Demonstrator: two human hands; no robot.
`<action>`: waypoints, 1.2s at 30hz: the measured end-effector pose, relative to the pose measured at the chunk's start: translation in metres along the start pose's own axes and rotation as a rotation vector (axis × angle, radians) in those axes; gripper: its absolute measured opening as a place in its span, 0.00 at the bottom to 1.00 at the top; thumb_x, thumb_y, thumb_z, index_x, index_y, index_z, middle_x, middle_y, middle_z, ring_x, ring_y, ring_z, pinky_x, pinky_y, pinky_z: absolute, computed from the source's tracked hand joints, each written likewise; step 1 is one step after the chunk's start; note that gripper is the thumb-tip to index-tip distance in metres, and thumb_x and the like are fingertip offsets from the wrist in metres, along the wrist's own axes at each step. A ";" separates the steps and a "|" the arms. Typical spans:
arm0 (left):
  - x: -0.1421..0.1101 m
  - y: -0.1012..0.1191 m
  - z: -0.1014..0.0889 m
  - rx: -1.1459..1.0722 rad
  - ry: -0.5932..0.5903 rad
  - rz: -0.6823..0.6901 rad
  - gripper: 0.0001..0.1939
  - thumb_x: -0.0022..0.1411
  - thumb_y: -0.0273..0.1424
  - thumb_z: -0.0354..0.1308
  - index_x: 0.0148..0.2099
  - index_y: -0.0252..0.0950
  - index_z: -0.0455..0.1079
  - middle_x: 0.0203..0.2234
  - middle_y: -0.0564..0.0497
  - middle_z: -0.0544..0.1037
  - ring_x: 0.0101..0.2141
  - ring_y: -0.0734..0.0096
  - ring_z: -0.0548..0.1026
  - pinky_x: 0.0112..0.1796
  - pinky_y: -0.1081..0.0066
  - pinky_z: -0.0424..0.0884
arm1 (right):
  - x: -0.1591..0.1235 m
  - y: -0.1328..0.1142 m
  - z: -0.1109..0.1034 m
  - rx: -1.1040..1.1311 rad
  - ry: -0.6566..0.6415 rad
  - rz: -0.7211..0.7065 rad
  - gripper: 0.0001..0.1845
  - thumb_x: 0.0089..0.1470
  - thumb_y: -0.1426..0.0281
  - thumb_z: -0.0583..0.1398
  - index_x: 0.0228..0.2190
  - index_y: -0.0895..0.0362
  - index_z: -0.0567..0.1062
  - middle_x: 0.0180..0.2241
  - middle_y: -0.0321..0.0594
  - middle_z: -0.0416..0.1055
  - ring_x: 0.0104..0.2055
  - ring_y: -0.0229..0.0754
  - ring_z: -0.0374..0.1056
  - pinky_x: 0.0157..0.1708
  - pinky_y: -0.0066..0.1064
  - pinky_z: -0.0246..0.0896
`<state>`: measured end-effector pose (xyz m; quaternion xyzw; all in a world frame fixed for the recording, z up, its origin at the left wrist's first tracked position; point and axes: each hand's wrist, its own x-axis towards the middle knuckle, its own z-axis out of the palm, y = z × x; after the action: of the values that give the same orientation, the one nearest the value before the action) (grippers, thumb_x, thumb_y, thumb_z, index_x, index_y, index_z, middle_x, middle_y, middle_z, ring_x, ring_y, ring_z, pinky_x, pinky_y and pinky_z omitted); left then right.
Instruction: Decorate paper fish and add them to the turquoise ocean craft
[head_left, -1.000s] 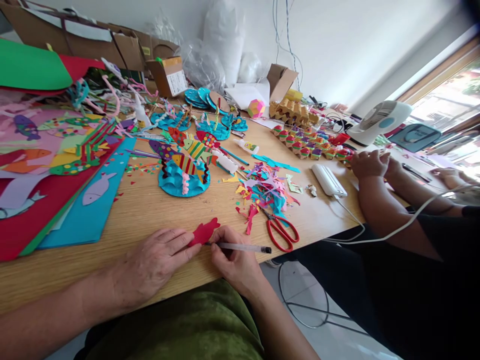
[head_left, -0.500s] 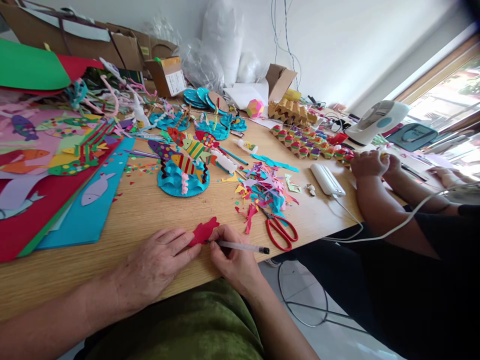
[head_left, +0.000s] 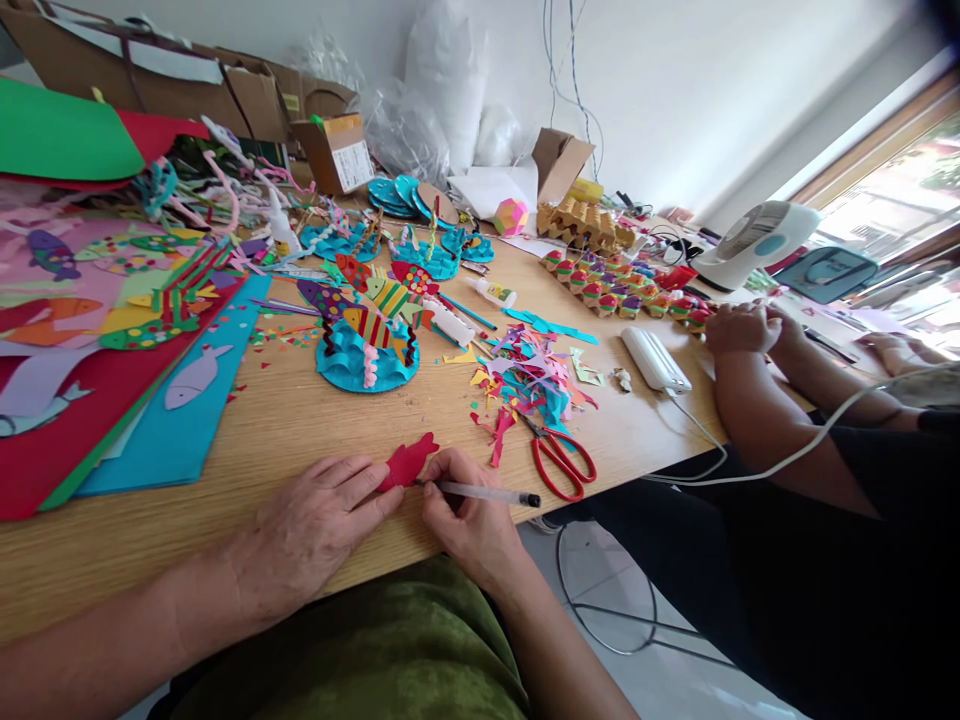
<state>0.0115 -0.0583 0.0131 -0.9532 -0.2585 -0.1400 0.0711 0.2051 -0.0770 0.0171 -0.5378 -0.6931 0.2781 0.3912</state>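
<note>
A red paper fish lies on the wooden table close to its front edge. My left hand rests flat on the table, fingers stretched out, with the fingertips pressing on the fish's left end. Between thumb and fingers my right hand grips a pen with a clear barrel and a black end. The pen's tip points at the lower edge of the fish, partly hidden by the fingers. Red-handled scissors lie just right of my right hand, their blades reaching toward a pile of coloured paper scraps.
Blue discs with decorated paper fish stand mid-table. Stacked coloured sheets lie left. Glue bottles, a painted egg carton and a white power bank with a cable lie toward the right. A co-worker's arms rest at far right.
</note>
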 end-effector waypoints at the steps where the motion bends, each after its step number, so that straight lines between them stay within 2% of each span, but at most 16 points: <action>1: 0.000 0.000 -0.001 0.004 -0.008 0.003 0.21 0.58 0.16 0.45 0.50 0.36 0.68 0.43 0.47 0.73 0.44 0.62 0.69 0.44 0.63 0.67 | 0.000 0.000 0.000 0.025 0.001 0.014 0.04 0.46 0.76 0.52 0.24 0.55 0.63 0.20 0.30 0.61 0.22 0.34 0.56 0.23 0.25 0.49; 7: 0.002 0.001 -0.001 0.015 -0.043 -0.008 0.24 0.59 0.17 0.44 0.55 0.38 0.64 0.46 0.48 0.72 0.44 0.63 0.68 0.45 0.62 0.66 | 0.000 0.000 -0.008 0.244 -0.021 0.131 0.03 0.48 0.75 0.53 0.26 0.55 0.64 0.21 0.29 0.60 0.22 0.33 0.55 0.21 0.23 0.49; 14: 0.003 0.005 0.005 0.030 0.026 -0.023 0.18 0.63 0.21 0.44 0.51 0.37 0.67 0.43 0.46 0.73 0.42 0.61 0.68 0.42 0.62 0.67 | 0.002 0.008 -0.008 0.171 -0.074 0.084 0.04 0.48 0.76 0.53 0.27 0.55 0.65 0.24 0.32 0.64 0.26 0.35 0.59 0.25 0.24 0.54; 29: 0.006 0.008 0.004 0.024 -0.028 -0.080 0.17 0.63 0.22 0.47 0.50 0.41 0.69 0.42 0.48 0.72 0.42 0.62 0.67 0.42 0.63 0.67 | 0.002 0.007 -0.009 0.147 -0.110 0.046 0.04 0.47 0.76 0.53 0.27 0.55 0.65 0.24 0.32 0.64 0.26 0.34 0.59 0.26 0.24 0.54; 36: 0.009 0.009 0.000 0.001 0.007 -0.090 0.17 0.62 0.21 0.47 0.48 0.40 0.69 0.40 0.48 0.73 0.40 0.62 0.69 0.40 0.63 0.68 | 0.002 0.004 -0.009 0.101 -0.107 0.065 0.03 0.48 0.75 0.54 0.27 0.55 0.65 0.23 0.32 0.64 0.25 0.34 0.59 0.25 0.24 0.54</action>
<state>0.0233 -0.0616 0.0148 -0.9401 -0.3009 -0.1460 0.0661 0.2150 -0.0737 0.0191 -0.5241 -0.6803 0.3537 0.3707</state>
